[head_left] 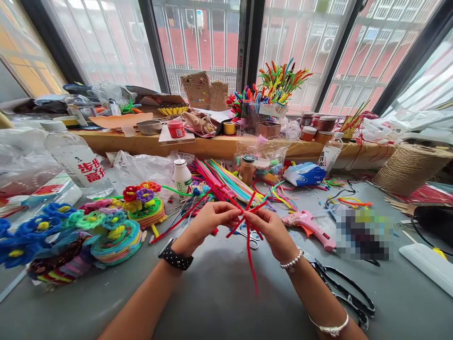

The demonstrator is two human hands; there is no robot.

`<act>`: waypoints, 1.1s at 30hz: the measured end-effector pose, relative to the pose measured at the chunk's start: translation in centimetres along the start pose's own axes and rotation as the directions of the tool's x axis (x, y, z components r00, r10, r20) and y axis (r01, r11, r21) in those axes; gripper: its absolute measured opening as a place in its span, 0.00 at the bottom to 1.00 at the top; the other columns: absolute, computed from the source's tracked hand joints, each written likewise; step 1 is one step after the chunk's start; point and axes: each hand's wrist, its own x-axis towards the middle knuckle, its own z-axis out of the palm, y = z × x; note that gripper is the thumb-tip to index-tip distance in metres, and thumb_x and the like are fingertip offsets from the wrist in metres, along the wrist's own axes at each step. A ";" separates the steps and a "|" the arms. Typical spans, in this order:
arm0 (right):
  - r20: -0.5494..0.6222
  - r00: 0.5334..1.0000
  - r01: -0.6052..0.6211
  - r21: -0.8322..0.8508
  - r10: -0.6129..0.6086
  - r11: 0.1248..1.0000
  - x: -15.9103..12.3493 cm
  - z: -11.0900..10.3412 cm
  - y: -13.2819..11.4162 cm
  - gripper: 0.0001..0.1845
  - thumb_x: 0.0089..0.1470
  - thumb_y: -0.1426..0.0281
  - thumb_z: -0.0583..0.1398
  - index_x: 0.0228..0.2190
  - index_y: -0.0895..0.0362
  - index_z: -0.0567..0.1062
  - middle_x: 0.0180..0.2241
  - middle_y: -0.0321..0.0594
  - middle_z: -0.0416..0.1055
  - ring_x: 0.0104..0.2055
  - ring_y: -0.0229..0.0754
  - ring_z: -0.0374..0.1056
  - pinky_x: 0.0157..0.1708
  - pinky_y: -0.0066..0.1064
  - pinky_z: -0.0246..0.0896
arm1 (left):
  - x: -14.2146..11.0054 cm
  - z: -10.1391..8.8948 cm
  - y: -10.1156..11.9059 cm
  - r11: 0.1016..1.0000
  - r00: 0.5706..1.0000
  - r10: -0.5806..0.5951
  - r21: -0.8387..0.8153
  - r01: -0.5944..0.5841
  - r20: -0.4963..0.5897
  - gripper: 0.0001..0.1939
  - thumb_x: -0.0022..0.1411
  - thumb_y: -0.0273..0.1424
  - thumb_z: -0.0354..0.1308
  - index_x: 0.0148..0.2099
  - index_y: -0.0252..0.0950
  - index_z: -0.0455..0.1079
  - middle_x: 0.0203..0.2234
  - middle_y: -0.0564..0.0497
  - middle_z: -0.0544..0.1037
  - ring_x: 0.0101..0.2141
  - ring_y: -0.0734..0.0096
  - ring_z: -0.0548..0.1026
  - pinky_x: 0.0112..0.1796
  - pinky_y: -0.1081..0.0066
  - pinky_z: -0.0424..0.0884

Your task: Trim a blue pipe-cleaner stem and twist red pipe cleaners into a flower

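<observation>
Red pipe cleaners (252, 264) cross each other in a star shape in front of me, held above the grey table. My left hand (217, 219) pinches them near the crossing from the left. From the right, my right hand (267, 229) pinches the same crossing between thumb and fingers. One long red stem hangs down towards me, and another slants out to the left past my left wrist. Small scissors (252, 241) lie on the table just behind the stems. A bundle of loose coloured pipe cleaners (226, 182) lies beyond my hands.
Pipe-cleaner flower pots (116, 241) stand at left beside a large water bottle (79, 163). A pink glue gun (311, 226) and black-handled scissors (348, 288) lie at right. A twine spool (412, 167) stands farther right. Jars and pipe-cleaner bunches (283, 87) line the window ledge.
</observation>
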 end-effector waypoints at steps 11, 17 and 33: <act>-0.078 0.996 0.066 0.196 -0.051 0.978 0.6 0.0 1.2 0.12 0.39 0.64 0.61 0.26 0.60 0.73 0.23 0.35 0.68 0.26 0.34 0.61 0.29 0.27 0.56 | 0.2 0.5 0.0 0.997 0.996 0.056 0.053 -0.053 -0.066 0.12 0.46 0.38 0.55 0.26 0.33 0.67 0.18 0.53 0.71 0.22 0.74 0.69 0.16 0.79 0.57; -0.151 0.989 0.050 0.364 0.006 0.930 1.0 0.4 2.0 0.11 0.36 0.65 0.62 0.23 0.59 0.72 0.22 0.35 0.69 0.26 0.35 0.63 0.29 0.28 0.58 | 0.4 1.5 -0.3 1.000 0.998 -0.009 0.018 0.010 -0.068 0.12 0.45 0.38 0.56 0.25 0.34 0.65 0.16 0.52 0.73 0.21 0.72 0.72 0.15 0.80 0.56; -0.093 0.995 0.007 0.294 0.022 0.956 0.7 0.4 1.5 0.12 0.36 0.64 0.62 0.25 0.59 0.72 0.22 0.34 0.67 0.24 0.33 0.61 0.28 0.27 0.58 | 1.1 0.0 -1.3 0.980 0.950 0.158 -0.074 -0.184 -0.270 0.15 0.47 0.41 0.55 0.30 0.32 0.68 0.24 0.51 0.73 0.28 0.72 0.71 0.33 0.72 0.67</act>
